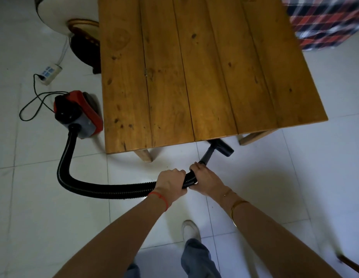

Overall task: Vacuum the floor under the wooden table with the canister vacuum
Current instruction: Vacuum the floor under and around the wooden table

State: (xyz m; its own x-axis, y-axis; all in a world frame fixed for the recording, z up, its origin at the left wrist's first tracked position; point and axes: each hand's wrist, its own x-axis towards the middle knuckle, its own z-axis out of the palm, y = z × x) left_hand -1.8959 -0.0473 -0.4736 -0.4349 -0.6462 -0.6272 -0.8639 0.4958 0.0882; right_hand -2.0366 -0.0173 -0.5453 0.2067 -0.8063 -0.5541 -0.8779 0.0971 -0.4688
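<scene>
- Two hands on the hose, both wrapped tight round it. I read the left hand as gripping the ribbed black part, knuckles up, fingers curled over the top. The right hand grips just ahead of it, where the ribbing meets the smooth wand. The hands sit just beside each other.
- The right hand is the nearer one to the working end. The wand runs from its fingers up and to the right, away from me, toward the near edge of the tabletop.
- The nozzle lies on the white tile floor right at that near edge, its far part hidden under the boards. It sits between the two near table legs, closer to the right one.
- Long axis of wand and nozzle points roughly into the space under the table, so my judgement is that the next stroke is a straight push forward along that line, the right hand steering and the left feeding hose.
- The vacuum, red and black, stands on the floor at the left side of the table, well apart from the hands. The hose loops from it down and round to the left hand.
- Its cord trails to a power strip farther left.
- Risk as I judge it: the hose curve looks slack enough, but a deep push could tug the vacuum against the left table leg.
</scene>
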